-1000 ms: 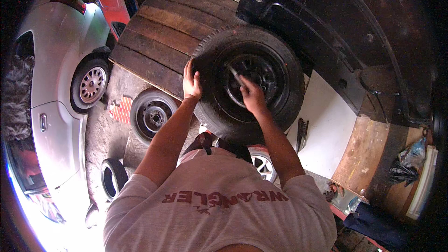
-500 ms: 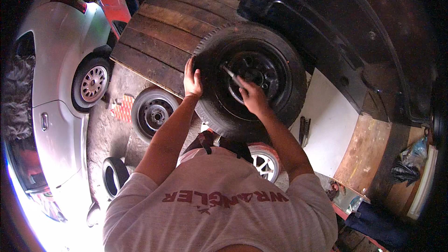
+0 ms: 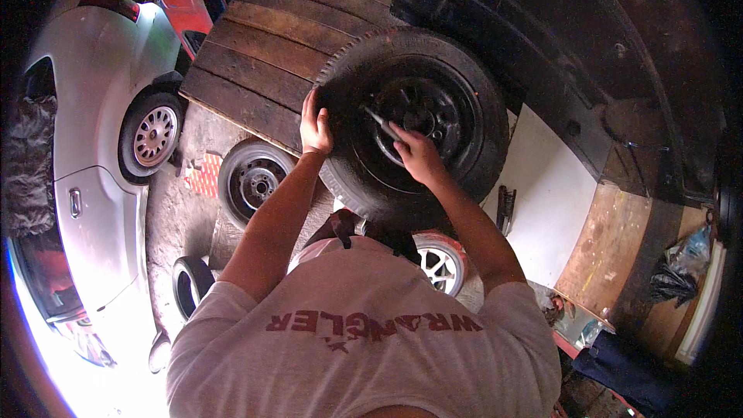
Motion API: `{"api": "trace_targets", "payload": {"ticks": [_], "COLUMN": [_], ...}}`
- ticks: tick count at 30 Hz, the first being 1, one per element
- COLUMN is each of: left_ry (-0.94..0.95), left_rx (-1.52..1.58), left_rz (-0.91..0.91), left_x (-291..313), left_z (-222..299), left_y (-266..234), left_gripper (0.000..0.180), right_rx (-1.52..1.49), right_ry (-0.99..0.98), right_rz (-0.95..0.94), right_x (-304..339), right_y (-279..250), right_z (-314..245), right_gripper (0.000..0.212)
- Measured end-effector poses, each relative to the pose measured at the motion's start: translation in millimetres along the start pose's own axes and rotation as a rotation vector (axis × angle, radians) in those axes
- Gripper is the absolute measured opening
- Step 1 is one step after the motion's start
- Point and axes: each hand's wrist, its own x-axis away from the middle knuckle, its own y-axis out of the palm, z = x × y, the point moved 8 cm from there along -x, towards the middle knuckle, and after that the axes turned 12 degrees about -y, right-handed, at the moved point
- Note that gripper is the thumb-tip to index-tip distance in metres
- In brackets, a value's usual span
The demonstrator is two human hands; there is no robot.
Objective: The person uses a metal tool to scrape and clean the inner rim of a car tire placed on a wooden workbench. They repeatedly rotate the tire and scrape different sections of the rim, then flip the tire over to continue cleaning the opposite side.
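In front of me a large black tyre (image 3: 352, 170) sits on a black steel wheel (image 3: 460, 128), its outer face toward me. My left hand (image 3: 316, 130) rests against the tread on the tyre's left side, fingers stretched upward and not wrapped round anything. Over the wheel, my right hand (image 3: 419, 158) is closed round a slim, dark, stick-like tool (image 3: 379, 119). The tool's far tip meets the left part of the wheel, near the rim's inner edge. I cannot make out its exact kind.
Dark wooden planks (image 3: 267, 50) lie behind the tyre. To the left stands a silver car (image 3: 108, 209). Another wheel with a tyre (image 3: 255, 184) and a loose tyre (image 3: 190, 288) are on the floor. A white-spoked wheel (image 3: 439, 269) is below; a white board (image 3: 542, 201) is right.
Both hands keep their places on the tyre and the tool. Only a slight shift of the whole view shows.
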Motion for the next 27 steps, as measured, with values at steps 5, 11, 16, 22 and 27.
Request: {"api": "trace_targets", "payload": {"ticks": [5,11,16,22,27], "left_ry": [0.007,-0.026,-0.024,-0.035,-0.023], "left_rx": [-0.020,-0.031,-0.031,-0.054,-0.044], "left_rz": [0.001,-0.023,-0.030,-0.016,-0.028], "left_x": [0,1,-1,1,1], "left_z": [-3,-5,1,-6,2], "left_y": [0,1,1,1,2], "left_gripper": [0.059,0.058,0.059,0.058,0.057], "right_rx": [0.036,-0.009,0.068,0.125,-0.009], "right_ry": [-0.060,0.030,-0.142,-0.093,-0.162], "right_rz": [-0.071,-0.317,-0.004,-0.273,0.156], "right_x": [-7,44,7,30,2], "right_y": [12,6,-6,-1,-59], "right_z": [-10,-21,-18,-33,-13], "right_gripper": [0.042,0.045,0.045,0.042,0.037]}}
